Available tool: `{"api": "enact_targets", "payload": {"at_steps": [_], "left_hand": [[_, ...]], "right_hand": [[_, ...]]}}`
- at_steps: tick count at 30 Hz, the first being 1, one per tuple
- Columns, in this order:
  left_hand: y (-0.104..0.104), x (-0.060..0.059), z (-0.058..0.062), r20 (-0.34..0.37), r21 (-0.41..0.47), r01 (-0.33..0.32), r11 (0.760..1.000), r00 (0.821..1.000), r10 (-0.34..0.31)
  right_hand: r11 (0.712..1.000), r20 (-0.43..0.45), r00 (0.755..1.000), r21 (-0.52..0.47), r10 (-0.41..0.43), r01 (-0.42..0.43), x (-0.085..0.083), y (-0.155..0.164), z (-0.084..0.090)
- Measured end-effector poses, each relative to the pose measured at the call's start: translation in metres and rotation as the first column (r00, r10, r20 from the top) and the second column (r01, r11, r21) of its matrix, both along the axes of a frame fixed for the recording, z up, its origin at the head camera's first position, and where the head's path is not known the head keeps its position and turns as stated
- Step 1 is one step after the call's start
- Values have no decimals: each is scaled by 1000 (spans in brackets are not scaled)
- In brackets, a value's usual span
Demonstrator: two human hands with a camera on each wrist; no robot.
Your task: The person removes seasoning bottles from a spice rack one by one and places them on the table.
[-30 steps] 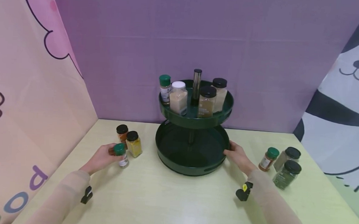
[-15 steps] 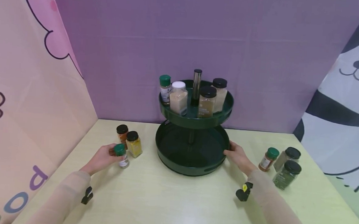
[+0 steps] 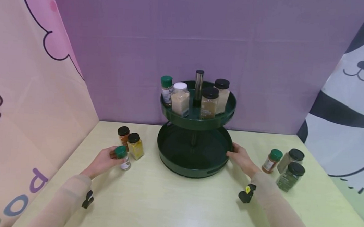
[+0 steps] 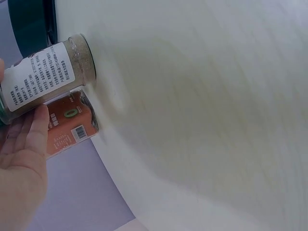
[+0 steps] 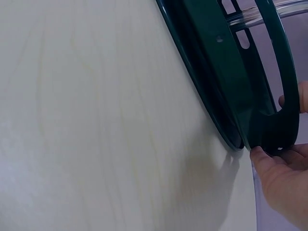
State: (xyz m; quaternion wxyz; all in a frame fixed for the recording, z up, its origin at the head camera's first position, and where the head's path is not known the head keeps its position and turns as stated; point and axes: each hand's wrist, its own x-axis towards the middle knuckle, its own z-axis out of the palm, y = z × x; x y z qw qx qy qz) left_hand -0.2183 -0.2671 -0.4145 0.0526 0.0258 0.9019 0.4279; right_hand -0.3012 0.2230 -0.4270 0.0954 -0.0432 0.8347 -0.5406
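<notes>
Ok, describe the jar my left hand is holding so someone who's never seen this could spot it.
Start at the green two-tier tray in the middle of the table, then look left to the three small jars. It is the green-capped jar nearest the camera, in the left hand; its two neighbours have black caps.

Open table [image 3: 171,202] between both hands.

Soft, even light falls from above. The pale bench [image 3: 177,202] shows a faint sheen near its front edge and mild shadows under the green rack [image 3: 194,152]. The head view bends at its edges; both wrist views look slightly blurred.
</notes>
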Motion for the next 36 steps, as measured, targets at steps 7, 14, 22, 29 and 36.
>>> {"api": "enact_targets", "payload": {"at_steps": [7,14,22,29,36], "left_hand": [[1,0,0,-4,-7,-1,1000,1000,1],[1,1,-3,-29,21,39,999,999,-39],[4,5,-2,-36,45,17,999,999,-16],[3,8,8,-149,16,-24,1000,988,26],[7,18,23,-290,-30,-97,995,953,84]], "right_hand": [[999,17,1000,45,5,-6,-1,0,2],[998,26,999,67,-19,17,-3,1,1],[997,40,999,66,-29,26,-3,3,-1],[997,42,998,64,-41,39,4,9,0],[994,-12,998,93,-56,57,20,21,13]]}}
